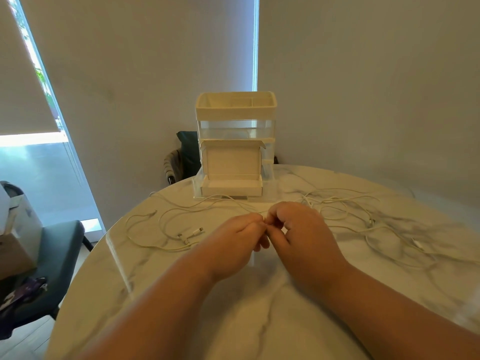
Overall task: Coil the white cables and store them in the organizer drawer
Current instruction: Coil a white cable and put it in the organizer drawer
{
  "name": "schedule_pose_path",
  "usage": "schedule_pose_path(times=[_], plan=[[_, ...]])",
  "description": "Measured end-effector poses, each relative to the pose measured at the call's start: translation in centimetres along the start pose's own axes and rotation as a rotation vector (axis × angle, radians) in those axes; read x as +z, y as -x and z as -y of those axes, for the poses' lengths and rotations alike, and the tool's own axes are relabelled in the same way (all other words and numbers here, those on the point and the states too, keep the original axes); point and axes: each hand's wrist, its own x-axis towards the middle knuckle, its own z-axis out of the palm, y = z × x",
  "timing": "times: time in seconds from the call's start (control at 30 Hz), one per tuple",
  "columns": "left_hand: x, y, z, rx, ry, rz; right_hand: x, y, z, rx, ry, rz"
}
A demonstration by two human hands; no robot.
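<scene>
Head view: a round marble table (pixel 166 302) fills the lower frame, and two bare forearms reach in from the bottom edge to meet near its middle.
Left hand (pixel 237 242): raised just above the tabletop with its fingers curled in. The tips pinch a thin strand of the white cables (pixel 324 201) right where they meet the other hand.
Right hand (pixel 298 229): fingers curled the same way, fingertips against those of the left hand, pinching the same strand. The pinch point is too small and blurred to show more.
Cable layout: uncoiled, the cables lie in loose loops across the far half of the table. One spread is to the left of the hands and a denser tangle is to the right, with strands running in toward the fingertips.
Plugs (pixel 193 233): small white connector ends lie on the marble just left of the left hand.
Organizer (pixel 235 110): upright at the far table edge beyond the hands, with a cream divided tray on top and clear tiers below.
Drawer (pixel 270 189): the lowest clear one, pulled out toward the person.
White box (pixel 231 159): sits in that drawer with its lid flipped up.
Dark chair (pixel 59 255): at the left, beside the table.
</scene>
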Motion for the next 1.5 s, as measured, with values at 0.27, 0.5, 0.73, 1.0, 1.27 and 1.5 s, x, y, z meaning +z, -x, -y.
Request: schedule_pose_path(times=[0.27, 0.5, 0.73, 1.0, 1.27, 1.5], plan=[[-0.5, 0.3, -0.3, -0.057, 0.017, 0.146, 0.2, -0.4, -1.1, -0.067, 0.021, 0.01], [-1.4, 0.6, -0.3, -0.131, 0.18, 0.153, 0.5, -0.5, -2.3, -0.189, -0.01, -0.006], [-1.2, 0.5, -0.3, -0.092, 0.173, 0.14, 0.0, -0.8, -3.1, -0.037, -0.054, -0.073], [-0.7, 0.6, -1.0, -0.144, 0.547, 0.182, 0.2, -0.8, -3.2, -0.093, -0.132, -0.081], [-0.8, 0.7, -1.7, -0.139, 0.952, 0.083, 0.4, -0.1, -2.1, -0.001, -0.333, 0.068], [-1.7, 0.9, -2.1, -0.094, 1.347, -0.173, 1.6, 0.7, -1.1, 0.014, -0.356, 0.199]])
